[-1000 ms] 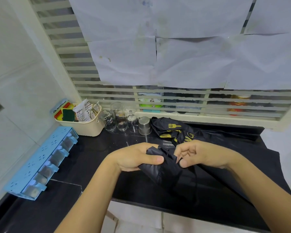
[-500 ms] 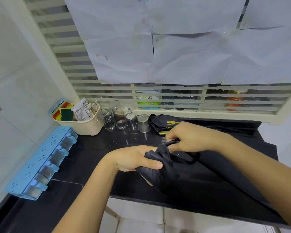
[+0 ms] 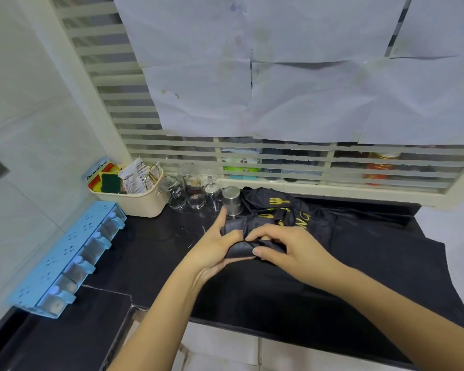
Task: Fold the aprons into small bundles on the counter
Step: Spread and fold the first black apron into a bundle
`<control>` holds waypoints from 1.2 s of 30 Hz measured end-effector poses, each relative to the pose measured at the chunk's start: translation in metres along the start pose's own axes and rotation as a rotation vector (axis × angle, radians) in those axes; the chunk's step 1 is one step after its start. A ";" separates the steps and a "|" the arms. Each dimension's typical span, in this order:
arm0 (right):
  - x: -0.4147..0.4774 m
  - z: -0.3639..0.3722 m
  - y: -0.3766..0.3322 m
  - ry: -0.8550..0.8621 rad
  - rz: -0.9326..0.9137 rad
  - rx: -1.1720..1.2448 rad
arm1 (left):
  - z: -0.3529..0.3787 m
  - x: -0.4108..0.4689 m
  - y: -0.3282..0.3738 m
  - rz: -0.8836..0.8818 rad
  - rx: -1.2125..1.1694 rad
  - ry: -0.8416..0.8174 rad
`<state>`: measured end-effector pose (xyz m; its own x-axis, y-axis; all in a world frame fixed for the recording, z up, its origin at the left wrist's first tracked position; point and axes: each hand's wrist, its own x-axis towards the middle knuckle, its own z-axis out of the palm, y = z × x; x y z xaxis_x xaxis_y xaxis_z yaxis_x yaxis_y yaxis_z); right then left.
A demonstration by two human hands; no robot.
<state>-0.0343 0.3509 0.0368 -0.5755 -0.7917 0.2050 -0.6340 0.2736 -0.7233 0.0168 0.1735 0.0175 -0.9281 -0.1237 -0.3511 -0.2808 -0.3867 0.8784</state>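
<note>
Black apron (image 3: pixel 373 245) with gold print, black counter (image 3: pixel 158 236), light-blue rack (image 3: pixel 65 253), cream basket (image 3: pixel 140 204).

Both forearms reach forward, converging. Left grip (image 3: pixel 214 250) clasps the apron (image 3: pixel 240 249) fold, one finger raised; right grip (image 3: pixel 287 246) pinches it, fingers curled.

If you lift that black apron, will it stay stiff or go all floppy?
Probably floppy: the black apron bunches into soft creases where the left hand and right hand grip it. It is likely light and thin, since it drapes flat over the counter.
</note>
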 end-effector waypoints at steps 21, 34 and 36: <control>-0.006 -0.022 0.004 0.214 0.092 0.359 | 0.008 0.005 0.056 0.233 -0.826 0.361; 0.014 -0.036 0.001 0.310 0.047 1.284 | 0.021 0.015 0.041 0.278 -0.892 0.462; 0.020 -0.029 -0.002 0.350 0.063 1.492 | 0.026 0.014 0.038 0.250 -0.986 0.437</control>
<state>-0.0591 0.3502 0.0615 -0.8052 -0.5775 0.1347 0.3526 -0.6489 -0.6743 -0.0132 0.1804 0.0540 -0.7107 -0.5366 -0.4549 0.4007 -0.8403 0.3652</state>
